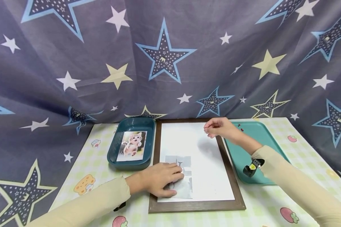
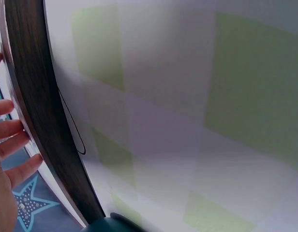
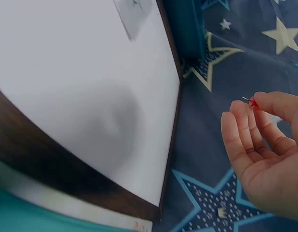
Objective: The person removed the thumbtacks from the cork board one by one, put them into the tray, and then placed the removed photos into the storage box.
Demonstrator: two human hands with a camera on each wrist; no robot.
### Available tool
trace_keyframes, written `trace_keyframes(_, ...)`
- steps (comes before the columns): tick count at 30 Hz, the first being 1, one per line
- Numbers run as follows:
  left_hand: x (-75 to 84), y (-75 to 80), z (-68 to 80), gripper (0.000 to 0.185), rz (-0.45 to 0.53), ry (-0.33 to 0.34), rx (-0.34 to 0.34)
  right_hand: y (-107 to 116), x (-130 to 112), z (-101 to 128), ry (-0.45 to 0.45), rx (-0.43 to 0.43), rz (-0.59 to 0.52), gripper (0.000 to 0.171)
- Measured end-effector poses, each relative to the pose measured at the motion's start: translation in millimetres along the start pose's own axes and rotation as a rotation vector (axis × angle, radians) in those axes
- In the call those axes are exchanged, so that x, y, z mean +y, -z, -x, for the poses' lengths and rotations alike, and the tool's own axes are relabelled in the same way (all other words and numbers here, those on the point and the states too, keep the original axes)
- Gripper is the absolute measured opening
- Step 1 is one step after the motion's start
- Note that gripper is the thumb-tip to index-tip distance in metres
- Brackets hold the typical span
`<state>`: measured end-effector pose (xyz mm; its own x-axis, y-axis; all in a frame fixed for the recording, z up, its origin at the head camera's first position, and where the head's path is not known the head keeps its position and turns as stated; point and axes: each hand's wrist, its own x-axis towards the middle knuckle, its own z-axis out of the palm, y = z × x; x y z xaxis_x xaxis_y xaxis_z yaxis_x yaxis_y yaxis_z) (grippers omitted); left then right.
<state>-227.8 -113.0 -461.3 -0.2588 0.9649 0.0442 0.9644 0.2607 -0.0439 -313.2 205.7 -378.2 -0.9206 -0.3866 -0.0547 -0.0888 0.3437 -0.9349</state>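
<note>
My right hand (image 1: 220, 127) is raised over the far right side of a white board (image 1: 199, 145) with a brown wooden frame (image 1: 197, 206). Thumb and fingertip pinch a red push pin (image 3: 254, 102), its metal point sticking out in the right wrist view. Palm down, my left hand (image 1: 162, 179) lies on the board's near left part, fingers spread over greyish paper (image 1: 184, 189). Another strip of greyish paper (image 1: 184, 160) with a dark mark shows just beyond those fingers. Part of the paper is hidden under the hand.
Left of the board stands a dark teal bin (image 1: 112, 156) with a kitten picture (image 1: 133, 145) in it. A green tray (image 1: 261, 138) sits to the right, holding a few small red pins (image 1: 241, 127). Behind the checked tablecloth (image 1: 99, 170) hangs a star-patterned curtain (image 1: 164, 94).
</note>
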Motion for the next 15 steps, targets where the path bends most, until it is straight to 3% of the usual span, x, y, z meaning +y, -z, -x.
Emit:
trace_keyframes(10,0.8,0.4,1.1,0.045,0.006,0.012,-0.007,37.5,-7.1,6.5,0.041,0.088,-0.082,0.029)
trace_keyframes(15,-0.4,-1.4,1.0,0.048,0.003,0.018,-0.012,54.3,-8.0,11.0,0.004,0.141,-0.074,0.03)
